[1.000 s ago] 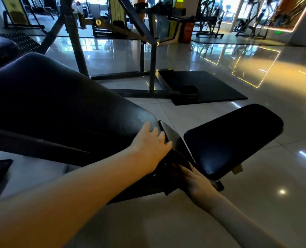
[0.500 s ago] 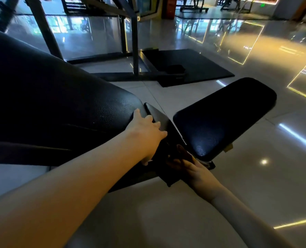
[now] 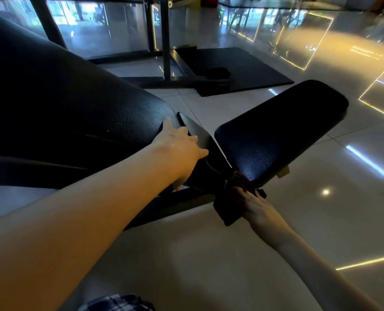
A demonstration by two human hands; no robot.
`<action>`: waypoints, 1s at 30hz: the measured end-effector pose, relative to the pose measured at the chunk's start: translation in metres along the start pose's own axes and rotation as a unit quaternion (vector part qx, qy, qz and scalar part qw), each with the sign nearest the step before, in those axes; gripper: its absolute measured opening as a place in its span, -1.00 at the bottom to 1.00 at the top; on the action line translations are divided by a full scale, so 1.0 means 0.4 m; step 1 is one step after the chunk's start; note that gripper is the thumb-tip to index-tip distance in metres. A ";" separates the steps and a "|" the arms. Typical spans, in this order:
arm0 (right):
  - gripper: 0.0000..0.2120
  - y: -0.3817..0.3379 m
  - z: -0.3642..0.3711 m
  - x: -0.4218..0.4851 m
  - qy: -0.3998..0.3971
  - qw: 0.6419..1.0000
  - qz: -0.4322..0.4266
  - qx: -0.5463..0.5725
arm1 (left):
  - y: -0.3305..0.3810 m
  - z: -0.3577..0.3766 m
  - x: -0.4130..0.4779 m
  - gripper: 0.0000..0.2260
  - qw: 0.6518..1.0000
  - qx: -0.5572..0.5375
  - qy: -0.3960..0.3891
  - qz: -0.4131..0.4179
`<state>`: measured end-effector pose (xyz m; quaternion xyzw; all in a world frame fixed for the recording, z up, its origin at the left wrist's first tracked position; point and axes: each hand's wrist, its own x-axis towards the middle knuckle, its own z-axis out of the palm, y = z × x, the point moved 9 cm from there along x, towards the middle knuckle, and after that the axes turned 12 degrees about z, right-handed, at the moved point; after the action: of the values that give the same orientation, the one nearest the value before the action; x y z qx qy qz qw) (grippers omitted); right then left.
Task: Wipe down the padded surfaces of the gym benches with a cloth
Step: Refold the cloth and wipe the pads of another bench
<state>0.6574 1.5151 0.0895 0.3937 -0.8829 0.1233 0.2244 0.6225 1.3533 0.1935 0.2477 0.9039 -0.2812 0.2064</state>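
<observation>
The right hand (image 3: 256,207) reaches low with the arm stretched almost straight. Its fingers are curled into a dark, crumpled cloth (image 3: 230,206), which it pushes up against the near bottom corner of the short black textured seat pad (image 3: 283,126). Most of the cloth hangs loose below the hand. How firmly the fingers close is hard to tell in the shadow.

The left hand (image 3: 182,151) lies over the lower end of the long black leather-grain back pad (image 3: 74,113). Its fingers are fairly straight across the top and its thumb runs down the near side. The forearm runs long and level from the lower left, and the hand looks to be bracing the bench.

Between the pads sits a slanted black metal plate (image 3: 200,135). The hanging cloth could snag there or on the frame beneath, since the wipe is working close to that narrow gap. The loose tail could also drag on the glossy tiled floor (image 3: 321,221) and pick up grit. A black rubber mat (image 3: 242,68) lies well beyond.
</observation>
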 end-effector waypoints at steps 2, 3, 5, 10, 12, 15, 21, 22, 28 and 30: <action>-0.73 -0.032 -0.013 -0.004 0.008 0.999 0.016 0.039 | 0.000 -0.001 0.003 -0.07 1.000 -0.001 0.004 0.000; -0.77 -0.053 -0.026 -0.005 0.010 0.998 0.018 0.060 | 0.001 -0.002 0.004 -0.08 1.000 -0.001 0.007 0.001; -0.82 -0.098 -0.054 0.001 0.021 0.997 -0.004 0.080 | 0.002 -0.005 0.008 -0.08 1.000 0.001 0.009 0.002; -0.69 -0.179 -0.092 0.074 0.058 0.993 -0.066 0.085 | -0.004 -0.002 0.009 -0.09 1.000 -0.001 0.005 0.000; -0.72 -0.163 -0.069 0.094 0.060 0.992 -0.055 0.097 | -0.006 -0.004 0.007 -0.09 1.000 0.001 0.002 0.001; -0.71 -0.088 -0.031 0.091 0.050 0.994 -0.021 0.090 | -0.005 -0.006 0.009 -0.09 1.000 0.000 0.002 -0.001; -0.66 0.043 -0.002 -0.023 0.012 0.992 0.102 0.069 | -0.005 -0.001 0.014 -0.09 1.000 -0.002 0.005 -0.003; -0.66 0.051 -0.014 -0.032 0.017 0.990 0.120 0.078 | -0.003 -0.001 0.012 -0.08 1.000 0.000 0.006 -0.002; -0.69 0.039 -0.184 0.042 0.101 0.890 0.295 0.334 | 0.029 -0.059 -0.034 -0.19 0.979 -0.152 0.114 0.070; -0.78 0.032 -0.213 0.077 0.097 0.833 0.352 0.415 | 0.030 -0.096 -0.064 -0.28 0.919 -0.334 0.187 0.093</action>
<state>0.6550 1.5376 0.1784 0.0980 -0.8017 0.5859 0.0656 0.6407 1.3769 0.2306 0.2950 0.9404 0.1088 0.1298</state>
